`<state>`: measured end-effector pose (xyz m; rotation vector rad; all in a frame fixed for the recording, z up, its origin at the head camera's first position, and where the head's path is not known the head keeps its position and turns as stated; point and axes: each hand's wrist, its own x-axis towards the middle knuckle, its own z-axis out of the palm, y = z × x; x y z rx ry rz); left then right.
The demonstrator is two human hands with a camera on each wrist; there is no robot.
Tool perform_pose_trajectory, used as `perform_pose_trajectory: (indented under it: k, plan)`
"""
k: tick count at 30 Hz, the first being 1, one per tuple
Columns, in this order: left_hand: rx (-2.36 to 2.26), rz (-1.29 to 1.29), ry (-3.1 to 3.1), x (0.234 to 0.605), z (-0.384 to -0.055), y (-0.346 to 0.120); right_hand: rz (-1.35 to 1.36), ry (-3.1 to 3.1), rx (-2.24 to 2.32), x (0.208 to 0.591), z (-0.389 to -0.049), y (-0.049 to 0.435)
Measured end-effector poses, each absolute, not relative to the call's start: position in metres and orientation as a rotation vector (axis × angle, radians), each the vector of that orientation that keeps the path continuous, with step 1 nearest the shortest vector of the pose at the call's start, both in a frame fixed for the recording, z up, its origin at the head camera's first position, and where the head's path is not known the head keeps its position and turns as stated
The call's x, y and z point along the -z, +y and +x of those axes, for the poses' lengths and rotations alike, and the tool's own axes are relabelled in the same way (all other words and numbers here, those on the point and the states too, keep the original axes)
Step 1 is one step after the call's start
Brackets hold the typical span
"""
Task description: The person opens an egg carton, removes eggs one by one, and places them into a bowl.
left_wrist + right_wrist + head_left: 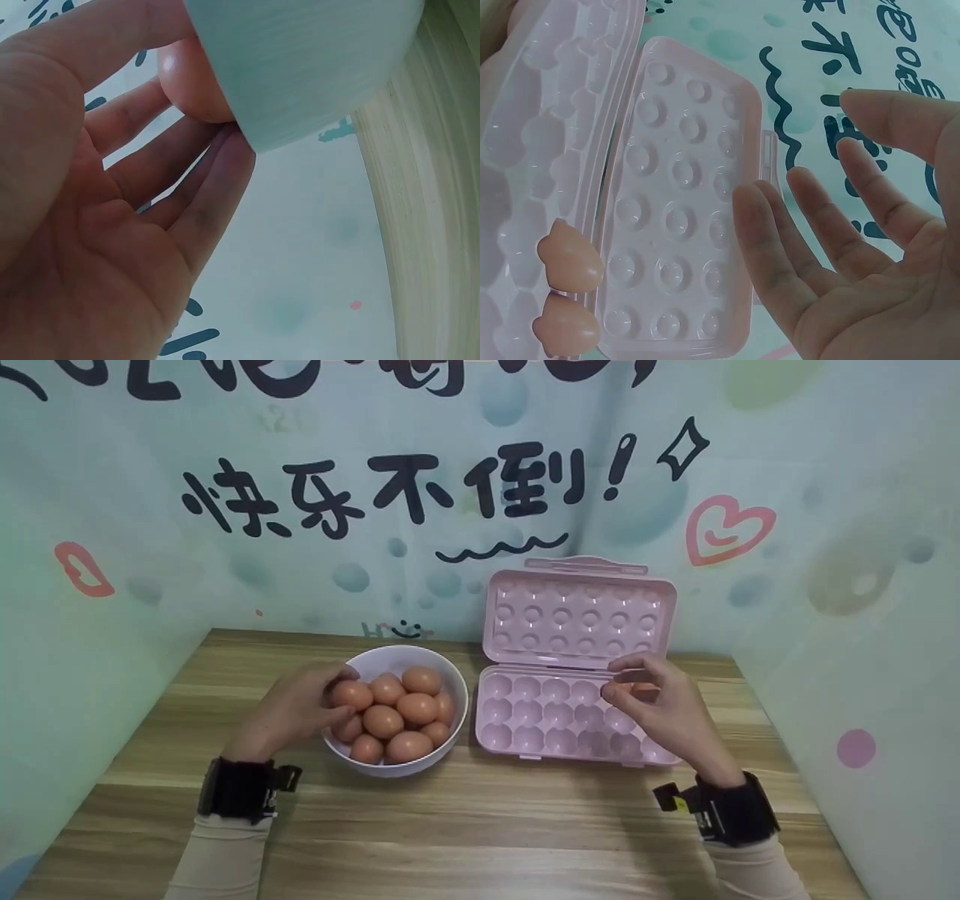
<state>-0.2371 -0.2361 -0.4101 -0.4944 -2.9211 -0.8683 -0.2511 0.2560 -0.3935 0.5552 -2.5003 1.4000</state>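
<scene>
At the left rim of a white bowl, my left hand grips a brown egg between thumb and fingers. The bowl's wall covers part of this egg in the left wrist view. Several more brown eggs are heaped in the bowl. My right hand hovers over the right side of a pink egg box, fingers spread and holding nothing in the right wrist view. Two eggs sit side by side in the box's back row at the right end, partly hidden by that hand in the head view.
The box's pink lid stands raised behind it, close to the printed backdrop. Bowl and box stand side by side with a narrow gap on the wooden table. Backdrop panels flank the table on both sides.
</scene>
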Motion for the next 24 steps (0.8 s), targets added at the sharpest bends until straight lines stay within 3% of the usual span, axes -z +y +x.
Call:
perform_pose_trajectory:
  k: [14,24]
  plan:
    - [0.858,-0.512,-2.835,0.402,-0.231,-0.229,0.579,-2.481,-1.344,0.394,-0.253,0.262]
    - [0.785,-0.654,-2.608,0.388,-0.220,-0.180,0.686,-2.613,-0.998,0.387,-0.270,0.281]
